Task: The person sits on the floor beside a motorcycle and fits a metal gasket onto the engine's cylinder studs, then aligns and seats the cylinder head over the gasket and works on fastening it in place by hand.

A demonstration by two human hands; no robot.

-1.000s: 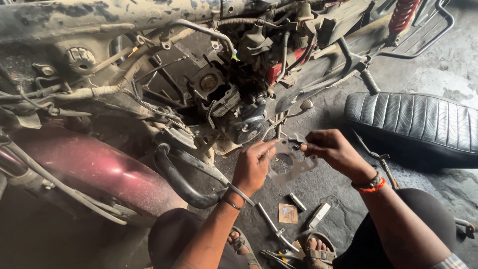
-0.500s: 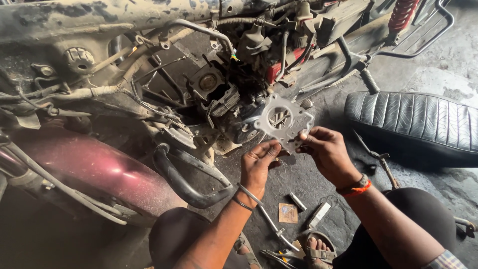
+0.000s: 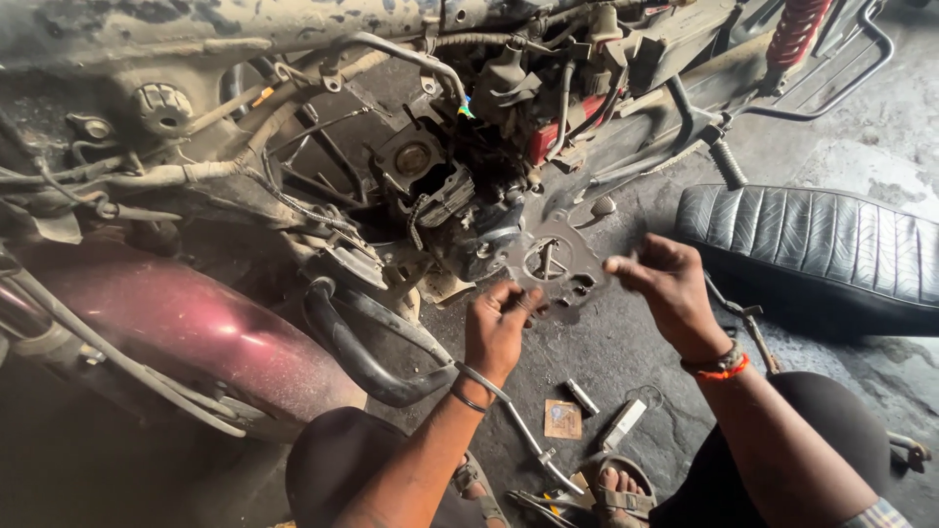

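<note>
Daylight is coming in from the upper right, lighting the concrete floor (image 3: 861,147) flat and bright. Left side is sitting dim; a soft glare is showing on the maroon fender (image 3: 186,332). Hands are blurring slightly, lower left corner going hazy and dark.

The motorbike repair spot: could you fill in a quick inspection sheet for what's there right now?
Surface: grey concrete floor, dusty.
Job's things: flat metal gasket, held up between both hands in front of the engine.
Clutter: small card, bolt and long tool on the floor.
Grippers: left hand and right hand pinch the gasket's edges.
Cables: hoses and wires along the frame.
Surroundings: maroon fender, detached black seat, red spring.
</note>
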